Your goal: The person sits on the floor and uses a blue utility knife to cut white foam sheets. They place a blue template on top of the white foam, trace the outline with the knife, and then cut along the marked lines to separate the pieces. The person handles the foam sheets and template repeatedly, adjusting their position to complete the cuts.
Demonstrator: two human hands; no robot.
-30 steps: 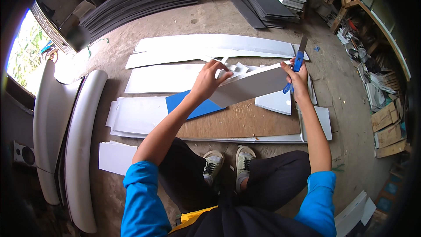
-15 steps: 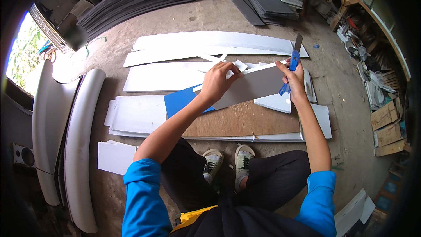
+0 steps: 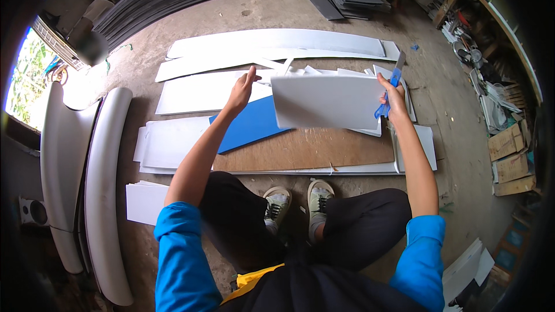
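Note:
My right hand (image 3: 394,101) grips the right edge of a rectangular pale grey-white foam board (image 3: 329,102), holding it up with its face toward me. The same hand also holds a blue utility knife (image 3: 395,77), blade pointing up. My left hand (image 3: 241,89) is off the board, a little to the left of its left edge. Its fingers are stretched out and hold nothing. Beneath the board lie a blue sheet (image 3: 254,124) and a brown wooden board (image 3: 306,153). Small white offcuts (image 3: 298,71) lie just behind it.
Long white panels (image 3: 277,40) lie across the floor in front of me. Small white sheets (image 3: 141,201) are stacked at near left, beside curved white pieces (image 3: 107,196). Black sheets (image 3: 173,3) are piled at the back. Cardboard (image 3: 506,144) and scraps line the right wall.
My left hand has let go of the board and moved left. The board has turned to show more of its broad face, still held in my right hand with the knife.

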